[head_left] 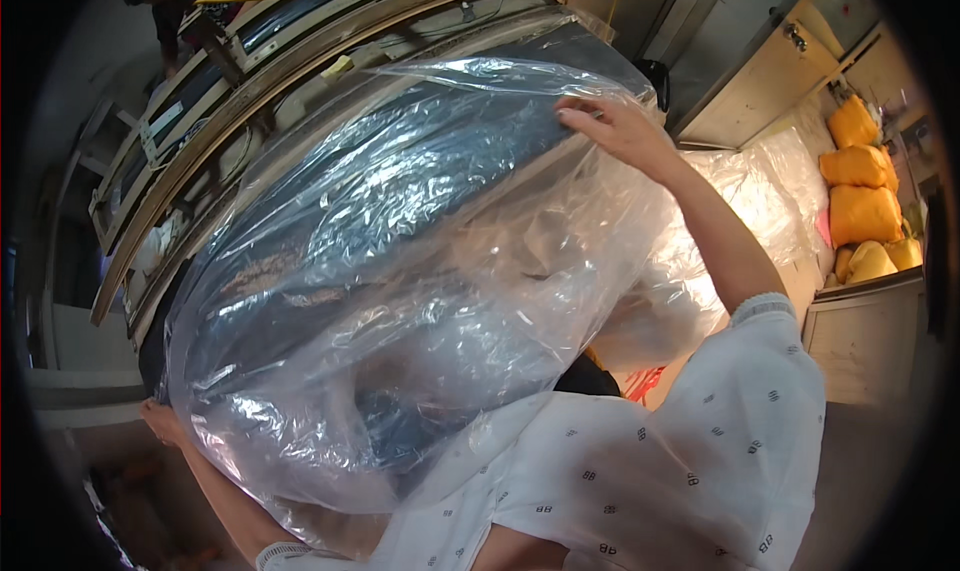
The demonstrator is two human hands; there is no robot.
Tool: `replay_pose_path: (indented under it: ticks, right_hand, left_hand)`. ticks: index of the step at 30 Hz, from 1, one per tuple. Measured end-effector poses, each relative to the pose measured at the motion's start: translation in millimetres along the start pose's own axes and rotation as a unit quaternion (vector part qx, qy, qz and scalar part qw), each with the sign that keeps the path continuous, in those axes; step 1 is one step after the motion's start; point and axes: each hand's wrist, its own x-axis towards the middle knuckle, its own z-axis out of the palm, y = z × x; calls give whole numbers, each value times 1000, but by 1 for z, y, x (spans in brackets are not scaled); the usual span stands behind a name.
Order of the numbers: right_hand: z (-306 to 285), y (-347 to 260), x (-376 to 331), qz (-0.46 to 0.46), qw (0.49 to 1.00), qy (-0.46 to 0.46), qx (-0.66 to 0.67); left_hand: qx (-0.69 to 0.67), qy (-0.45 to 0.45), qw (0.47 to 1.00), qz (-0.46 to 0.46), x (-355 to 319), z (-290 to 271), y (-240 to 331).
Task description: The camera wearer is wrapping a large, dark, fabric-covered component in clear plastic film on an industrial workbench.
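A large clear plastic bag [400, 271] billows across the middle of the view, with dark blue fabric showing through it. My right hand [615, 126] is raised at the bag's upper right edge and pinches the plastic there. My left hand [162, 421] grips the bag's lower left edge, and most of its fingers are hidden behind the plastic. My white patterned sleeves [650, 461] fill the lower right.
A long wooden bench with rails [250, 101] runs diagonally behind the bag. Several yellow sacks [862, 211] sit on a wooden cabinet [860, 341] at the right. More clear plastic bundles [760, 191] lie behind my right arm.
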Motion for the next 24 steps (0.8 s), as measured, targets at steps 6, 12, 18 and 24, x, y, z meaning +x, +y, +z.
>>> replay_pose_path:
  ticks: [6, 12, 18, 24]
  right_hand:
    - [49, -52, 0, -268, 945, 185, -9]
    - [33, -31, 26, -235, 874, 276, -325]
    - [19, -29, 42, -6, 963, -20, 270]
    - [17, 4, 122, -195, 953, 206, -107]
  left_hand:
    - [47, 2, 998, -52, -1, -18, 0]
    - [11, 28, 998, -48, 0, -15, 5]
    - [33, 31, 998, -43, -11, -21, 19]
    - [-7, 56, 998, -10, 6, -7, -19]
